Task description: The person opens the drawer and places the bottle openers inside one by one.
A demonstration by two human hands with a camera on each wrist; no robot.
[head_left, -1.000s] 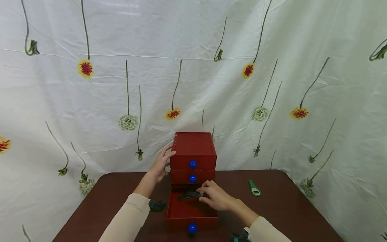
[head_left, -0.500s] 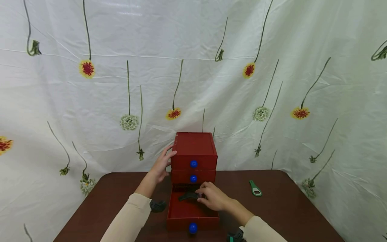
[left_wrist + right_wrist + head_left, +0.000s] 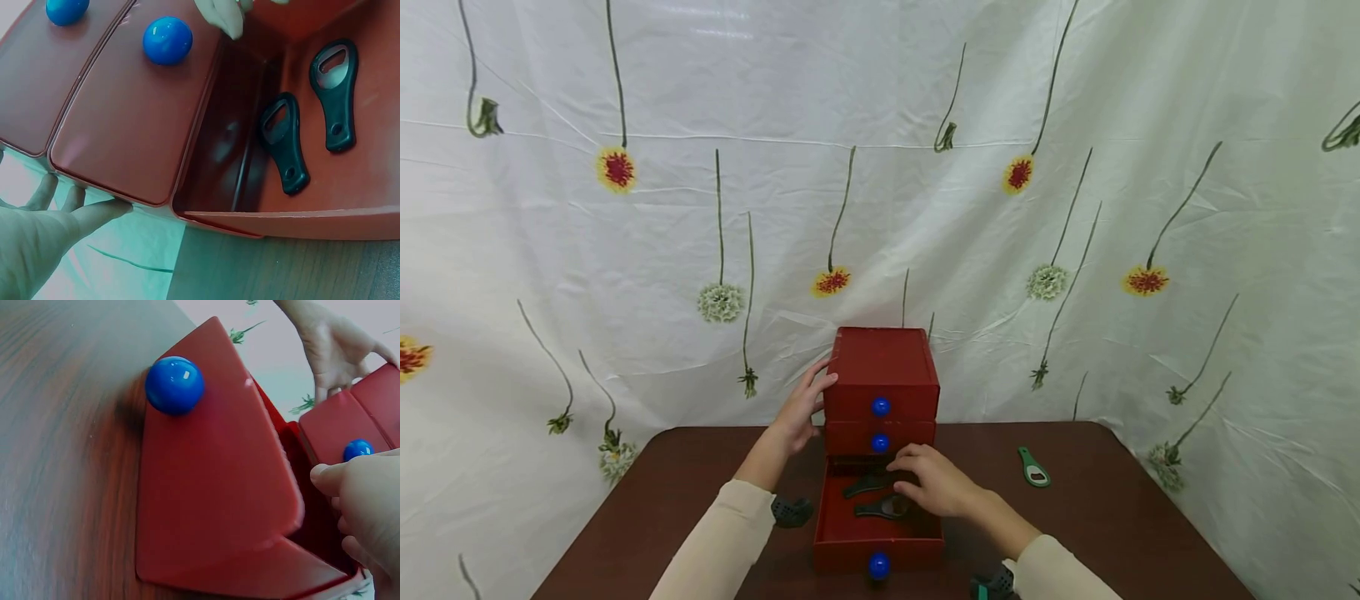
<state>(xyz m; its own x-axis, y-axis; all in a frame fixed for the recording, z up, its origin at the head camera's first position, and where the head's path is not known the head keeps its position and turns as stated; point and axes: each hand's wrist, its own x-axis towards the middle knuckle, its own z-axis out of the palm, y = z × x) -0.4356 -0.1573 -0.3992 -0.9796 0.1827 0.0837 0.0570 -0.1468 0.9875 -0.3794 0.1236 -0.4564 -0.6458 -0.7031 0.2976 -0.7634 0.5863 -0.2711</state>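
My left hand (image 3: 793,412) rests against the left side of a red drawer box (image 3: 883,358), fingers spread. Its bottom drawer (image 3: 878,554) is pulled out, and two dark bottle openers lie flat inside. One bottle opener (image 3: 284,147) is closer to the box; the other bottle opener (image 3: 337,100) lies nearer the drawer front. Over the drawer's right side hovers my right hand (image 3: 938,482), fingers loosely bent and holding nothing. It partly covers the openers in the head view. In the right wrist view, that hand's thumb (image 3: 328,478) sticks out above the drawer.
A green bottle opener (image 3: 1034,468) lies on the dark brown table (image 3: 1075,533) to the right. Blue knobs (image 3: 880,407) front the drawers; the upper two are pushed in. A white flowered cloth (image 3: 880,208) hangs behind.
My right hand has let go of a bottle opener, which now lies in the drawer towards its front. The fingers have loosened and lifted slightly. My left hand stays put.
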